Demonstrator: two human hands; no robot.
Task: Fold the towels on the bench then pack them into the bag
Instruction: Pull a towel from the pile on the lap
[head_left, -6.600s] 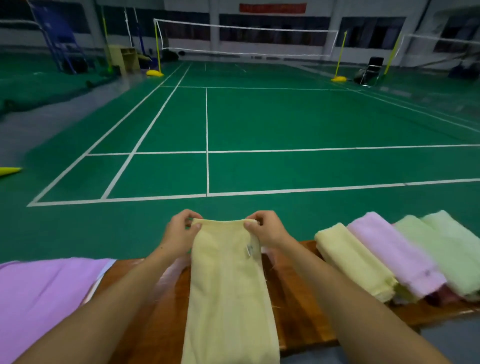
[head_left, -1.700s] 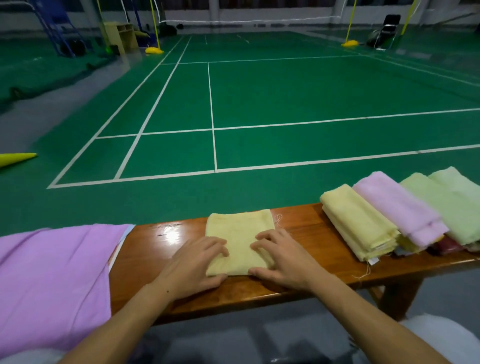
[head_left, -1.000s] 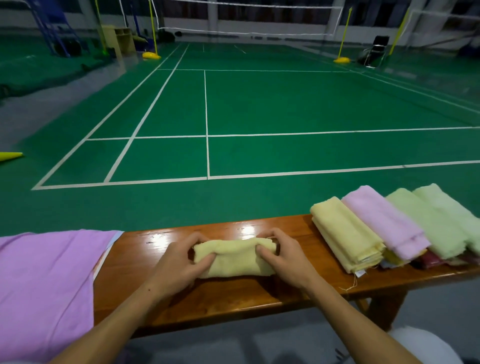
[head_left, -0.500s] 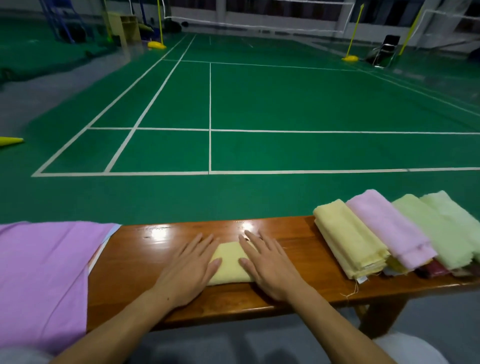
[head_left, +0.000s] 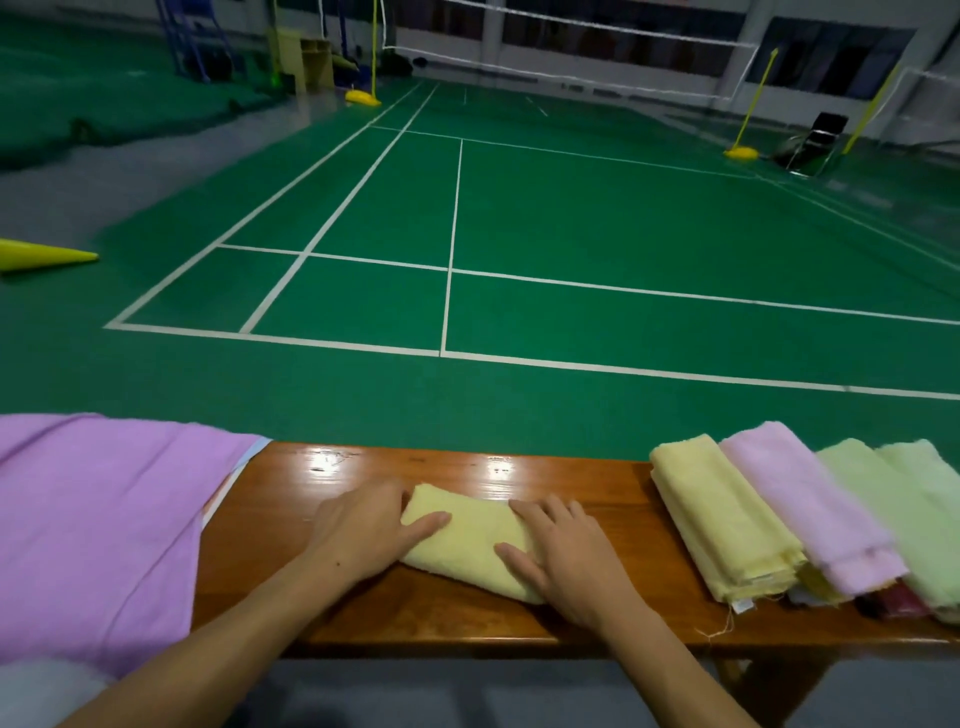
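Both hands, left hand (head_left: 363, 535) & right hand (head_left: 566, 556), lie flat w/ straight fingers on the folded yellow towel (head_left: 467, 540), so lifting w/o a grip could let it spring open on the bench (head_left: 613, 493).

Showing pale yellow in the small folded towel (head_left: 470, 540), and glowing glossy reddish-brown in the wooden bench (head_left: 457, 608), with white glare streaks. Running plain lilac-purple across the cloth (head_left: 98, 525) at the left end, with a thin pale blue and white edge. Lining up pale yellow in the first stacked towel (head_left: 722, 514), pink in the second towel (head_left: 810, 509), light green in the third towel (head_left: 883, 509) and fourth towel (head_left: 930, 478), and spreading deep green crossed by white lines over the court floor (head_left: 623, 228).
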